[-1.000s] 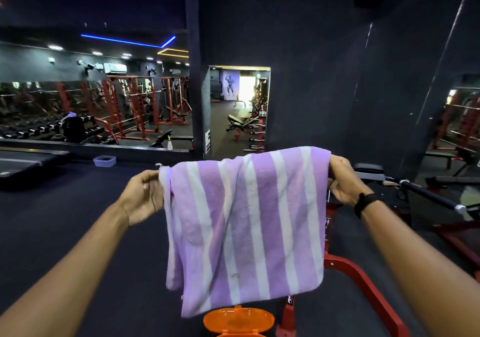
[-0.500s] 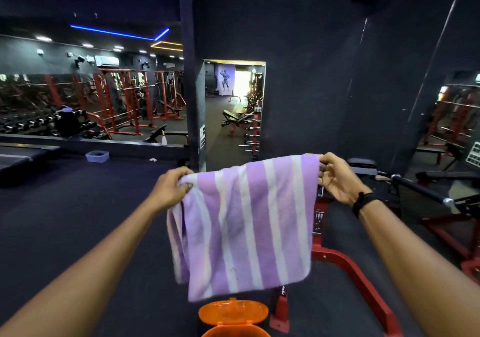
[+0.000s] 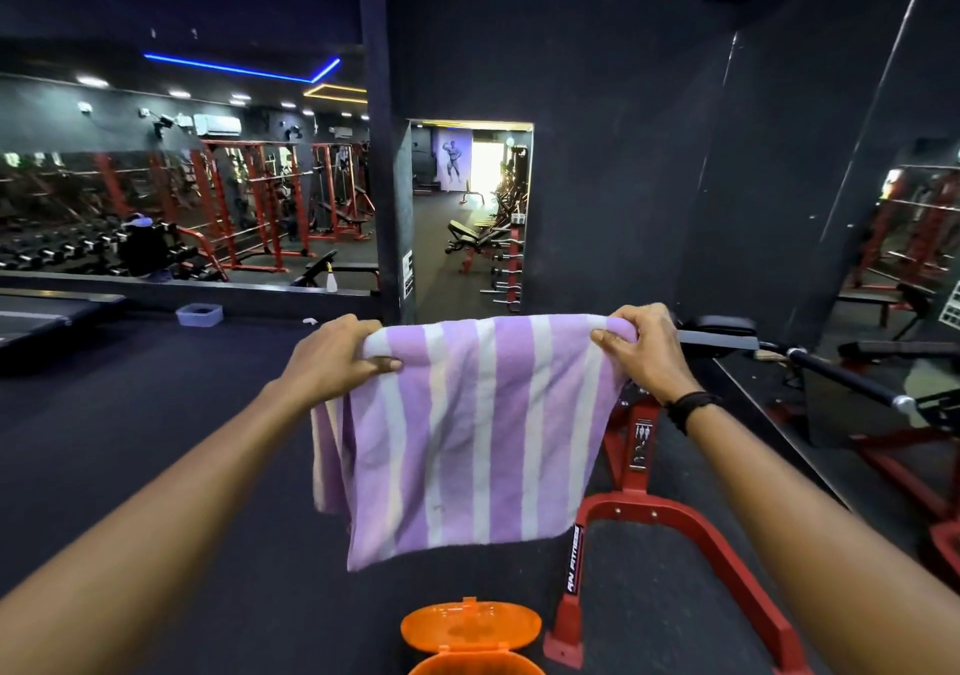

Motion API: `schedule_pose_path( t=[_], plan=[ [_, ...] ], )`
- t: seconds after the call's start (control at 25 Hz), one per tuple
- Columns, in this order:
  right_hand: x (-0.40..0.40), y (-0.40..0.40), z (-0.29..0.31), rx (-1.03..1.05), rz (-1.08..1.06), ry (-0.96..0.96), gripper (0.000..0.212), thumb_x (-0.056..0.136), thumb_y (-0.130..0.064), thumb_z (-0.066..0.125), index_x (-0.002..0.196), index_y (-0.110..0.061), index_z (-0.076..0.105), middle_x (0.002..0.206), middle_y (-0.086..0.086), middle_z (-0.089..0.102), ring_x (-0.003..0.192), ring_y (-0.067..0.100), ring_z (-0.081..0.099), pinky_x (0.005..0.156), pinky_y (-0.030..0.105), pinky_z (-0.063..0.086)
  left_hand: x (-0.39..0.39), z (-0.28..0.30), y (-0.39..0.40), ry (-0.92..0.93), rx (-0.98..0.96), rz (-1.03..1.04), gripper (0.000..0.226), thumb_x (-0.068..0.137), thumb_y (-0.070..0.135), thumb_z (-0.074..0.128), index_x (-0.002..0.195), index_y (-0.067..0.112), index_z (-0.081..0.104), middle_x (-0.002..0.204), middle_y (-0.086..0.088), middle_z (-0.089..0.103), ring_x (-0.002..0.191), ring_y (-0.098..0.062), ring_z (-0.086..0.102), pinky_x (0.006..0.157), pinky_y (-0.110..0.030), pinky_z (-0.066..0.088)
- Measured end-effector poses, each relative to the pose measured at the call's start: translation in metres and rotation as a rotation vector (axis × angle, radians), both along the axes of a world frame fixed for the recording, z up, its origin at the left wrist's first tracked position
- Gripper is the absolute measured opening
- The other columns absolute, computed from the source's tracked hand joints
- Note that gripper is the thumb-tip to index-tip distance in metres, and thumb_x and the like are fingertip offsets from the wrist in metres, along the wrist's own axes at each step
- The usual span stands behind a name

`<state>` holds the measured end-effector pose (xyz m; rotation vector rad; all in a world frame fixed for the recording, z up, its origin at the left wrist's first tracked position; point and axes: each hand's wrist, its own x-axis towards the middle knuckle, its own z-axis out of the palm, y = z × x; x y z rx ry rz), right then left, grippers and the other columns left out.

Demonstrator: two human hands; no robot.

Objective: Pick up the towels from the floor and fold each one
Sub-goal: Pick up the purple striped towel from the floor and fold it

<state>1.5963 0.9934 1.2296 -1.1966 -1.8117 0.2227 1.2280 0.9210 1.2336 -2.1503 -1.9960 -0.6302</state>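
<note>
A purple and white striped towel (image 3: 467, 435) hangs in the air in front of me, doubled over, its fold along the top edge. My left hand (image 3: 332, 357) pinches the top left corner. My right hand (image 3: 641, 347), with a black band on the wrist, grips the top right corner. The towel's lower edge hangs free above the dark floor, and a second layer shows behind it at the left.
An orange bin with its lid open (image 3: 470, 633) stands on the floor just below the towel. A red machine frame (image 3: 644, 513) sits to the right, with a black bar (image 3: 841, 378) beyond it. Mirrors line the left and right walls; a doorway (image 3: 467, 217) opens ahead.
My hands have come closer together and lowered a little, so the towel hangs narrower. My left hand has shifted its hold over the top edge.
</note>
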Motion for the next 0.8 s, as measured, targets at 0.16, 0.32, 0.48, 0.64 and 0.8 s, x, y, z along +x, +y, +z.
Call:
schedule_pose_path(
  t=[0.16,0.32,0.48,0.64,0.8],
  plan=[
    [0.014,-0.011,0.008,-0.437,0.565,0.336,0.021,0.078,-0.023,0.077,0.08,-0.012,0.06,0.077,0.005,0.059,0.07,0.015,0.054,0.06,0.025,0.044,-0.023,0.019,-0.016,-0.525,-0.336,-0.311,0.041,0.065,0.054,0.081,0.079,0.017,0.071,0.078,0.002,0.07,0.073,-0.01,0.064,0.064,-0.024,0.049],
    [0.005,0.003,0.011,-0.532,0.377,0.191,0.04,0.068,-0.037,0.079,0.079,-0.004,0.06,0.07,0.005,0.06,0.061,0.017,0.053,0.055,0.027,0.042,-0.025,0.027,-0.015,-0.501,-0.453,-0.119,0.03,0.078,0.033,0.078,0.074,0.005,0.068,0.071,0.0,0.07,0.064,-0.011,0.062,0.059,-0.022,0.044],
    [-0.036,0.012,0.003,-0.276,0.033,0.19,0.037,0.069,-0.036,0.08,0.055,-0.017,0.05,0.052,-0.005,0.046,0.052,0.014,0.04,0.051,0.026,0.031,0.004,0.02,0.002,-0.465,-0.372,0.144,0.037,0.075,0.04,0.072,0.062,0.01,0.054,0.059,-0.004,0.054,0.058,-0.019,0.052,0.052,-0.026,0.032],
    [-0.078,-0.026,0.005,-0.249,0.262,0.348,0.026,0.074,-0.023,0.08,0.061,-0.014,0.059,0.055,-0.002,0.05,0.048,0.007,0.041,0.046,0.022,0.032,0.046,0.029,0.0,-0.935,-0.494,0.083,0.013,0.083,0.012,0.055,0.071,0.008,0.057,0.06,-0.006,0.053,0.051,-0.017,0.049,0.049,-0.023,0.037],
    [-0.122,-0.06,0.002,-0.174,0.503,0.338,0.014,0.078,-0.017,0.076,0.076,-0.007,0.066,0.069,0.002,0.061,0.064,0.006,0.05,0.059,0.025,0.042,0.081,0.042,0.0,-1.291,-0.615,-0.104,0.023,0.088,0.03,0.055,0.07,0.016,0.056,0.059,-0.001,0.056,0.05,-0.012,0.052,0.047,-0.021,0.043]
  ],
)
